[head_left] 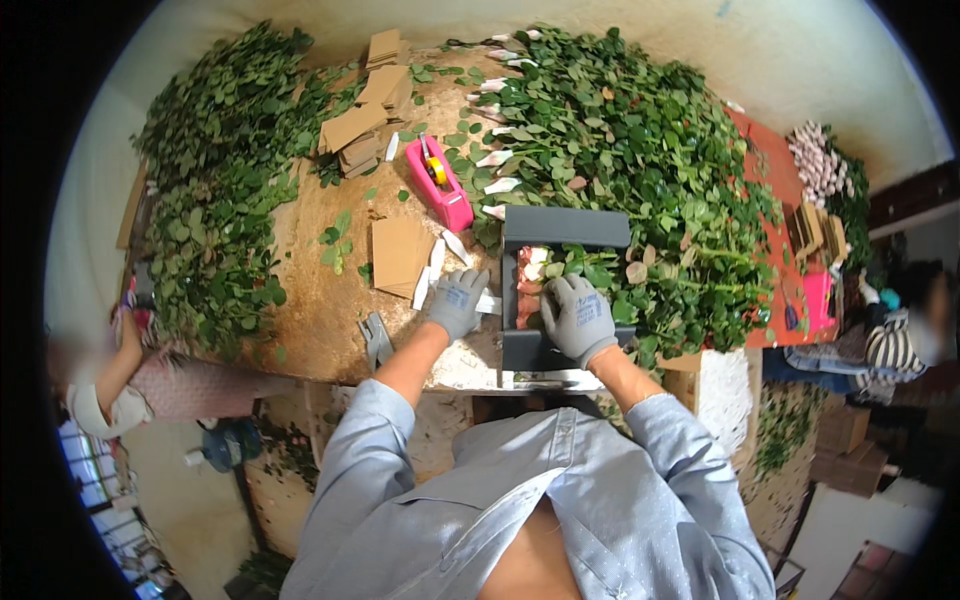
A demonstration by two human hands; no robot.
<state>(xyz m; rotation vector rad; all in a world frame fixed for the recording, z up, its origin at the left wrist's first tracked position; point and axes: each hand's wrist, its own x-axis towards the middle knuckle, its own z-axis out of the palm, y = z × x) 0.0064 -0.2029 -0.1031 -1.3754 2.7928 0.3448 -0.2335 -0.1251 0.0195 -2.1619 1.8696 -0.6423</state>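
Observation:
My hands wear grey gloves. My left hand [457, 303] is at the left side of a dark box-shaped stand [566, 228], its fingers bent over a white paper strip [489, 303] that sticks out toward the stand. Inside the stand lie pink and cream roses [530, 272], heads to the left and leafy stems to the right. My right hand [580, 318] is curled over these roses, its palm side hidden. A tan cardboard sheet [402, 256] and a pink tape dispenser [440, 185] with a yellow core lie beyond my left hand. A grey stapler-like tool [376, 341] rests near the table edge.
Leafy stems are heaped on the left [215, 190] and right [640, 130] of the wooden table [330, 340]. Cardboard pieces [365, 110] are stacked at the back. One person [110, 380] stands at far left, another [890, 345] at far right, beside a red tabletop [775, 180].

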